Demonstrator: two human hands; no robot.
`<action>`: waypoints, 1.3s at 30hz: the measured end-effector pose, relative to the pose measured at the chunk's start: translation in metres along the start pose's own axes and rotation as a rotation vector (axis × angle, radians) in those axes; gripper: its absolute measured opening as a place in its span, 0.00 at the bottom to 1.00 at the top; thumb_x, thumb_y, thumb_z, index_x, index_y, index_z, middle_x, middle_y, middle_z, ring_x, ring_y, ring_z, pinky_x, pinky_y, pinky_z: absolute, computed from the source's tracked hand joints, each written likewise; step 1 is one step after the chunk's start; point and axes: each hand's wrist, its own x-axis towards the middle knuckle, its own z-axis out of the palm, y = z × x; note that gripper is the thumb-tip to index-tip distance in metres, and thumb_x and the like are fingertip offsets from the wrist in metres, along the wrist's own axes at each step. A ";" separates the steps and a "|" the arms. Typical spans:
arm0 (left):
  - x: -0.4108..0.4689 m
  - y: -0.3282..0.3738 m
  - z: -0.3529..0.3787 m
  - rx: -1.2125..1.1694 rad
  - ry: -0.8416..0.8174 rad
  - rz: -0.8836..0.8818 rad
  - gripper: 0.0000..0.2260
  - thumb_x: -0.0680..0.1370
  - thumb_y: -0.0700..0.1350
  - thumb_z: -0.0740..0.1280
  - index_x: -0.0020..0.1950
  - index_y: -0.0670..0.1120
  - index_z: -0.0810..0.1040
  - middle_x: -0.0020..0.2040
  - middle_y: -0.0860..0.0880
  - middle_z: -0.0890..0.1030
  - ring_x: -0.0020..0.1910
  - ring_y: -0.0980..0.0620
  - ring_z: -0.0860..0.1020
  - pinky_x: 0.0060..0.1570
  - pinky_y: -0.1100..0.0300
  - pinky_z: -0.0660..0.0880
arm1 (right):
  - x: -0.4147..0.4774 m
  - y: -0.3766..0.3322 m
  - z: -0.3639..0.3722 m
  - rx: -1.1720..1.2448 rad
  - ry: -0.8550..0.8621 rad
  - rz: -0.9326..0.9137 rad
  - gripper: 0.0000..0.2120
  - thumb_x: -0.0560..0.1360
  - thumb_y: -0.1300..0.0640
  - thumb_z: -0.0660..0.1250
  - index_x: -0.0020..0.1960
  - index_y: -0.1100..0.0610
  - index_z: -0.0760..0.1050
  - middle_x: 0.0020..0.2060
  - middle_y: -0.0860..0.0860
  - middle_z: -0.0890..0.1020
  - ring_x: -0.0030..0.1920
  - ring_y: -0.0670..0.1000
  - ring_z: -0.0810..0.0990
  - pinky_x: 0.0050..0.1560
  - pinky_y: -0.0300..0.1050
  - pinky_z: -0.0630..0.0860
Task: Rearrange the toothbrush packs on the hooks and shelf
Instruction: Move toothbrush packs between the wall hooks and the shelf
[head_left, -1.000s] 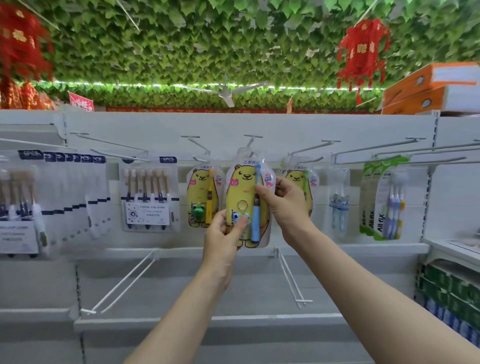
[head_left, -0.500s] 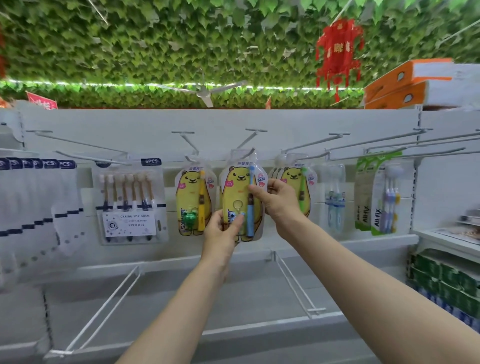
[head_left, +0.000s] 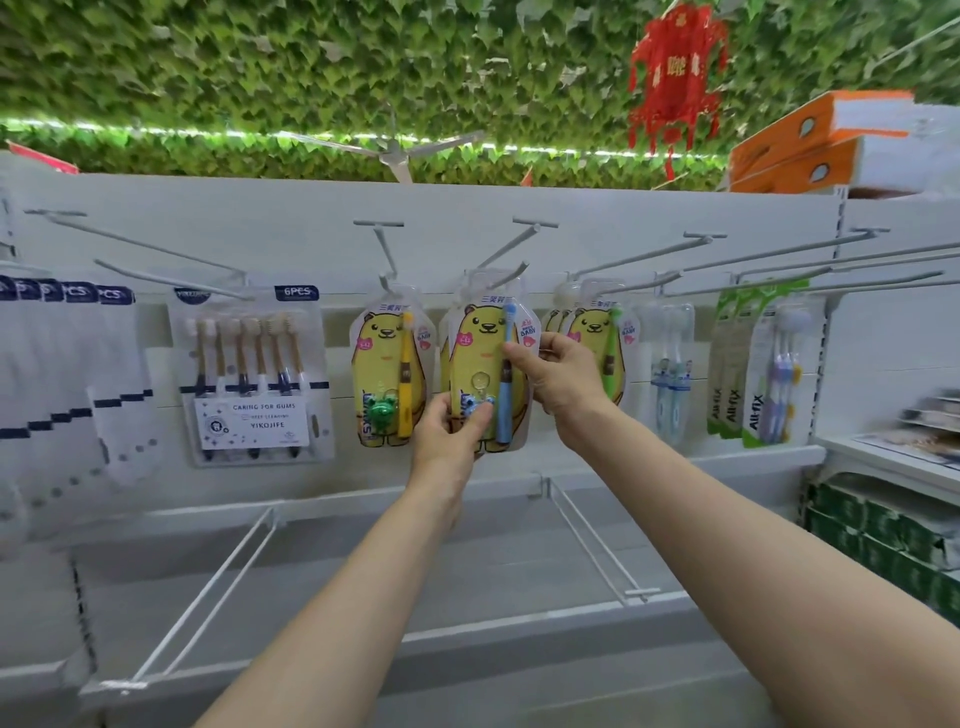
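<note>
We are still pinching blue-brush bear pack (head_left: 483, 358), left hand (head_left: 449, 431) at bottom, right hand (head_left: 558, 379) at edge. Top now sliding onto hook (head_left: 506, 275); hanging looking nearly done.

Of the person, only two arms show: the left forearm (head_left: 337, 597) and the right forearm (head_left: 753, 561), each bare along all of its visible length. The left hand (head_left: 447, 436) and the right hand (head_left: 561, 379) are bare too. Finer detail of the fingers is too small to tell
</note>
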 end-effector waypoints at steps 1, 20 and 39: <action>0.000 0.000 0.000 0.004 0.002 -0.001 0.06 0.78 0.44 0.71 0.54 0.51 0.78 0.53 0.47 0.85 0.54 0.48 0.82 0.56 0.48 0.80 | 0.001 0.001 0.000 -0.001 0.001 0.002 0.10 0.74 0.56 0.76 0.52 0.58 0.79 0.45 0.53 0.85 0.42 0.50 0.84 0.33 0.36 0.76; -0.123 0.051 0.085 0.661 0.335 0.155 0.27 0.73 0.49 0.76 0.69 0.48 0.70 0.67 0.46 0.71 0.68 0.46 0.68 0.68 0.52 0.66 | -0.085 -0.059 -0.181 -0.959 -0.164 -0.212 0.28 0.74 0.47 0.74 0.70 0.55 0.72 0.65 0.51 0.78 0.65 0.52 0.76 0.64 0.51 0.74; -0.270 0.054 0.418 1.068 -0.429 0.294 0.27 0.77 0.59 0.67 0.73 0.51 0.68 0.71 0.45 0.68 0.70 0.43 0.67 0.66 0.48 0.68 | -0.197 -0.155 -0.537 -1.530 -0.078 -0.064 0.29 0.76 0.40 0.68 0.73 0.51 0.69 0.69 0.52 0.74 0.69 0.55 0.71 0.65 0.53 0.72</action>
